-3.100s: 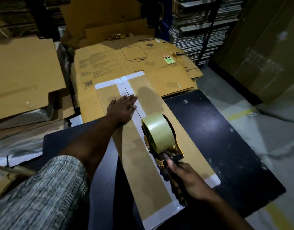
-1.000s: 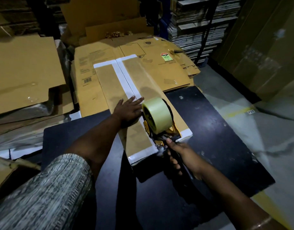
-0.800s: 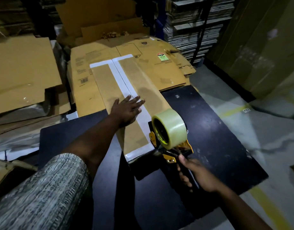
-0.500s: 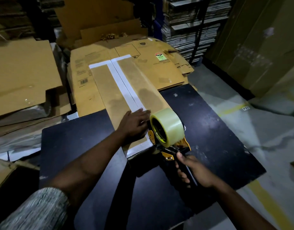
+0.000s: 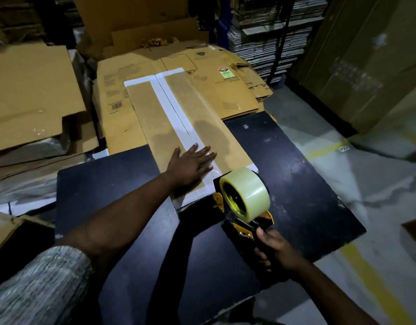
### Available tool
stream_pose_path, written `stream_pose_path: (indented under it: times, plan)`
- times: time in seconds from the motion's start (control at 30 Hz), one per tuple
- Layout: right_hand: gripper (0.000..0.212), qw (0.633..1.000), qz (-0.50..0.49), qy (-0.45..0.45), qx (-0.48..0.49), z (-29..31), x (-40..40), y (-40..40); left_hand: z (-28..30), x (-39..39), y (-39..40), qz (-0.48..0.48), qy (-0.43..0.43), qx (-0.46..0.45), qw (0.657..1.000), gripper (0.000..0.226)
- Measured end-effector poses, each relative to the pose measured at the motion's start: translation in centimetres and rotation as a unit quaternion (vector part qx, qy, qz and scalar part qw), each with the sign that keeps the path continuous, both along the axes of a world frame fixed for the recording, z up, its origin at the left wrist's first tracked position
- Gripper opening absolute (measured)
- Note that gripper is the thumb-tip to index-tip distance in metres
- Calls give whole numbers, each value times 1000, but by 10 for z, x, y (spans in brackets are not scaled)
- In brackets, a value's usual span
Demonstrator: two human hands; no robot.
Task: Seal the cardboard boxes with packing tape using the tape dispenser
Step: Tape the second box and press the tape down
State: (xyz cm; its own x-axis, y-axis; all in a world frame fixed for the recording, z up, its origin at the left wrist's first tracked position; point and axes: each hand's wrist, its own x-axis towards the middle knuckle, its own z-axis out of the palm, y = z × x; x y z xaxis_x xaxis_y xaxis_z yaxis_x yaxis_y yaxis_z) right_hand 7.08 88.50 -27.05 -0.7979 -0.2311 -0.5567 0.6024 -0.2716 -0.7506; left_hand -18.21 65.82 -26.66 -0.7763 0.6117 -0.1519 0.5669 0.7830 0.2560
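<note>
A long flat cardboard box lies lengthwise across the black desk, its far half resting on a stack of flattened cartons beyond the desk's edge. A white band runs down the box's middle seam, with white strips at both ends; whether clear tape already covers the seam cannot be told. The box is closed, so nothing inside it shows.

The left hand lies flat on the near part of the box, fingers straight and spread over the seam — a wide, open grip that presses and holds nothing. The right hand is curled round the dark handle of the tape dispenser, holding it firmly. The dispenser carries a roll of pale clear tape and sits just off the box's near end, its front close to that edge; contact cannot be made out.

More flattened cardboard is piled to the left — and stacked sheets fill a rack at the back right.
</note>
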Motion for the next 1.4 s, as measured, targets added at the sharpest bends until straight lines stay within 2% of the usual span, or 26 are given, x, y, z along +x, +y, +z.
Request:
stream_pose_path:
  times: [0.07,0.13,0.3,0.43,0.5,0.57,0.6,0.7,0.8,0.97,1.17,1.4]
  plan:
    - [78,1000,-5,7,26,-7,3,0,0,12,12,55,-37,82,994,47]
    - [83,999,-15,13,32,-11,4,0,-1,20,20,90,-46,117,988,49]
    - [86,999,-33,11,-18,-18,11,3,-2,19,17,65,-26,107,992,52]
    - [95,994,-92,-32,-42,-29,31,4,-5,19,20,54,20,74,996,47]
    - [104,988,-133,-60,-43,-31,37,5,-2,23,20,17,98,130,987,44]
    - [113,985,-152,-79,-33,-29,38,7,-7,25,19,-99,178,208,957,36]
    - [116,984,-154,-83,-28,-27,37,6,-11,25,18,-160,195,219,943,33]
    - [111,982,-164,-74,-61,-21,37,2,-13,22,21,-256,182,158,936,33]
    - [104,979,-174,-57,-91,-16,38,-2,-9,22,24,-270,176,99,941,37]
    - [105,978,-179,-60,-93,-23,42,-1,-11,20,28,-318,187,52,928,38]
    - [113,977,-179,-56,-105,-24,38,-3,-12,18,31,-333,174,52,925,33]
    - [114,981,-165,-47,-88,-40,36,-4,-12,16,34,-358,179,40,916,40]
